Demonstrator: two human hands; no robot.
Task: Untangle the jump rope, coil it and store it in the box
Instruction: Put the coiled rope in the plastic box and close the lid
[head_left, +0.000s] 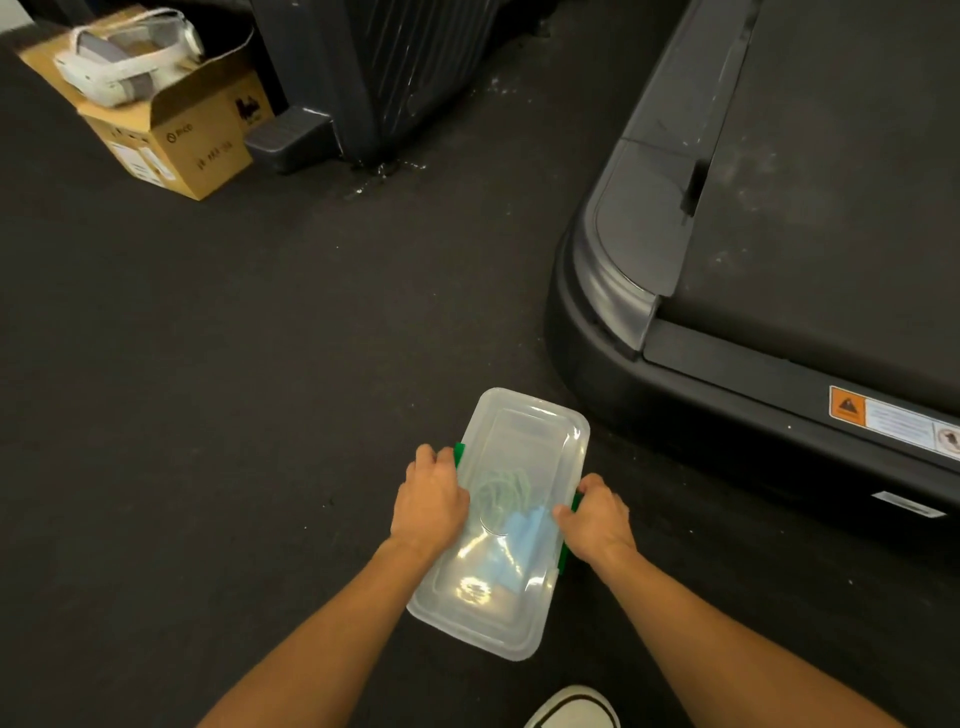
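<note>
The closing step appears to be in hand: the translucent rectangular plastic box stands on the dark floor with its lid seated. The left hand and right hand are curled over the green side latches, fingers pressed on them. Next, both clips probably need snapping down evenly. The greenish jump rope is seen coiled inside, beside something pale blue.
</note>
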